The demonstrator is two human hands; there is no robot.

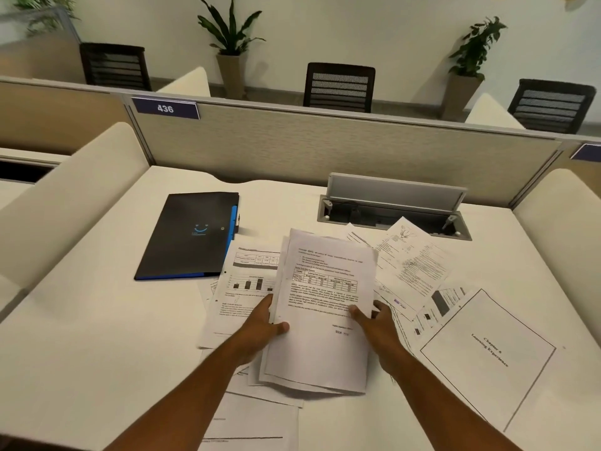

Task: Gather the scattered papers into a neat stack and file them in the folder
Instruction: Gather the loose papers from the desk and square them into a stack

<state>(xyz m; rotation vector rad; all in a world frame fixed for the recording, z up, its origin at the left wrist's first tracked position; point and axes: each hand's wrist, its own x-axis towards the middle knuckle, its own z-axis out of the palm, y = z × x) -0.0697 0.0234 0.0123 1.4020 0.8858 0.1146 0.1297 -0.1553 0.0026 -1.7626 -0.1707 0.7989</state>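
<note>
A loose bundle of printed papers [325, 307] is lifted off the white desk [97, 336], held at both long edges. My left hand [263, 323] grips its left edge with the thumb on top; my right hand [374, 323] grips its right edge. A sheet with a bar chart [240, 288] lies flat to the left. Text sheets [413, 258] fan out at the right, and a bordered title page [487, 353] lies further right. Another sheet [253, 421] sits near the front edge. The black folder [192, 236] with blue trim lies closed at the back left.
An open cable tray with a raised grey lid [393, 203] is set into the desk behind the papers. A beige partition [325, 148] closes the back, and padded side dividers [65, 203] flank the desk. Chairs and potted plants stand beyond.
</note>
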